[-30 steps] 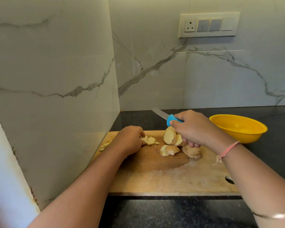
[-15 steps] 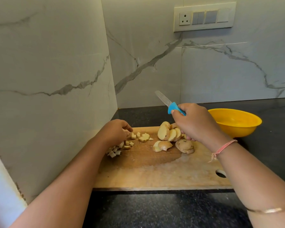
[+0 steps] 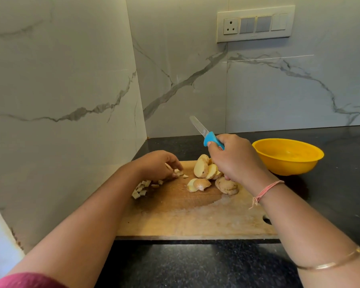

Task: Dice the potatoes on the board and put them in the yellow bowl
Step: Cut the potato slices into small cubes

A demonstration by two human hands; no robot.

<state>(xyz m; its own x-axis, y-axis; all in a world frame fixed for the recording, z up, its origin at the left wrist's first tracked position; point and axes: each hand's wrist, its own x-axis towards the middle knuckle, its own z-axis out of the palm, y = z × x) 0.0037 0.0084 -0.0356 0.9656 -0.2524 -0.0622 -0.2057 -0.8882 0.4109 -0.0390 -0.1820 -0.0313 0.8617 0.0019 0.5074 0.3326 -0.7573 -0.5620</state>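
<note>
A wooden cutting board (image 3: 185, 221) lies on the black counter. Thick potato slices (image 3: 201, 168) lean together at its far middle, with two skin-on chunks (image 3: 227, 186) in front of them. A heap of diced potato (image 3: 141, 189) sits at the board's left edge. My left hand (image 3: 154, 165) curls its fingers round a few small diced pieces beside that heap. My right hand (image 3: 235, 161) grips a blue-handled knife (image 3: 210, 139) above the slices, blade raised and pointing up-left. The yellow bowl (image 3: 289, 165) stands to the right of the board and looks empty.
Marble walls close the corner at the left and back, close to the board's left edge. A socket and switch panel (image 3: 256, 23) is on the back wall. Black counter (image 3: 195, 265) runs in front of the board and to the right past the bowl.
My right hand has lifted the knife off the slices, tilting the blade upward. My left hand pushed diced pieces to the board's left edge and now curls over the few left beside them.
</note>
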